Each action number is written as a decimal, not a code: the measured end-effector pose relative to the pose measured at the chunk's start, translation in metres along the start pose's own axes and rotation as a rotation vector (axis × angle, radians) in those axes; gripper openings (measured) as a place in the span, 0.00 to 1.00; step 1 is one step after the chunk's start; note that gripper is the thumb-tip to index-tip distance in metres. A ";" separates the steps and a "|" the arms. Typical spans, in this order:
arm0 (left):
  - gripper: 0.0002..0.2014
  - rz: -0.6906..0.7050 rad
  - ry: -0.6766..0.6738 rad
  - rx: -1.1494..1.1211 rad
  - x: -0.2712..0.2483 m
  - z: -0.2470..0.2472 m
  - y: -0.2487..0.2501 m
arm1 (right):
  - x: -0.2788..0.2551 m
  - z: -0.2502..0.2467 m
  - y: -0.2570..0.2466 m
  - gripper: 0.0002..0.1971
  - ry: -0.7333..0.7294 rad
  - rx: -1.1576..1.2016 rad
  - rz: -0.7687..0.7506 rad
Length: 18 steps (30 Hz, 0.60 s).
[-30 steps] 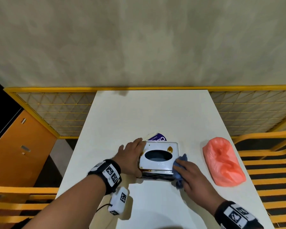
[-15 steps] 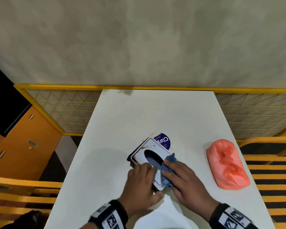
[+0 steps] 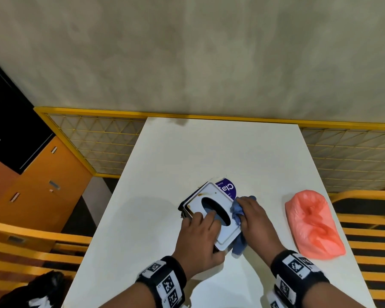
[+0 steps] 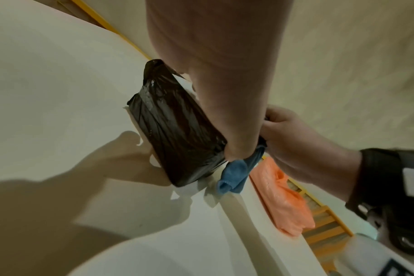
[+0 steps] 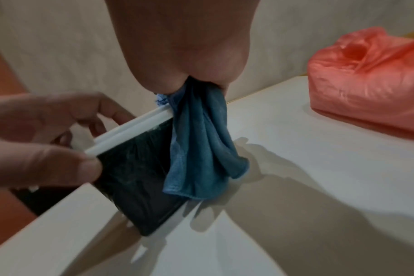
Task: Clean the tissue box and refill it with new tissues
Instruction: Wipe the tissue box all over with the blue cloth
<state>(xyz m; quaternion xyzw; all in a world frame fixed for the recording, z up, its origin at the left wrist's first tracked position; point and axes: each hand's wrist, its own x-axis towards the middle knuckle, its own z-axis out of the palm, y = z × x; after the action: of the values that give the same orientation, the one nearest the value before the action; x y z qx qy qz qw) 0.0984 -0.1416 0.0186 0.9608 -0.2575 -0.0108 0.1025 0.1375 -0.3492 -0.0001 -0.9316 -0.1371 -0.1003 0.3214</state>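
Head view alone gives the white top of the tissue box point(image 3: 211, 215), with its dark oval slot and brown stains near the far corners, turned askew on the white surface point(image 3: 220, 152). Both wrist views give what that view hides: the box's sides are wrapped in black plastic, and its near corner is raised off the surface with shadow beneath.

Both forearms reach forward from the near edge, wrists banded with black-and-white markers. The left hand point(image 3: 198, 238) lies over the near-left part of the box, fingers curled across the top toward the slot and thumb against the near side, gripping it. The right hand point(image 3: 256, 221) is clenched around a bunched blue cloth point(image 3: 237, 211), pressing it against the right edge of the box top; the right wrist view shows the loose end of the cloth hanging down the box's black side, almost to the surface.

Just beyond the hands, a purple-and-white packet point(image 3: 228, 188) pokes out from behind the box's far corner. To the right of the right hand, well apart from it, lies a coral-pink plastic bag point(image 3: 313, 223).
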 end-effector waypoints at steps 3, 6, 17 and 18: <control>0.21 0.029 -0.042 -0.003 0.001 -0.001 -0.001 | -0.008 -0.001 -0.012 0.19 -0.032 -0.046 -0.101; 0.18 0.040 -0.064 -0.011 0.000 -0.003 -0.001 | -0.025 -0.001 -0.019 0.22 -0.074 -0.151 -0.265; 0.24 0.111 -0.165 -0.033 0.003 -0.017 -0.009 | -0.026 -0.010 -0.007 0.22 -0.066 -0.023 -0.118; 0.24 0.117 -0.174 -0.023 0.003 -0.018 -0.011 | -0.027 -0.009 -0.007 0.22 -0.081 -0.031 -0.127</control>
<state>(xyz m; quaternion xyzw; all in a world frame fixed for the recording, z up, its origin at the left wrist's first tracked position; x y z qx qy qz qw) 0.1075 -0.1301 0.0339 0.9383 -0.3208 -0.0912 0.0914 0.1092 -0.3545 0.0032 -0.9292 -0.2071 -0.0850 0.2940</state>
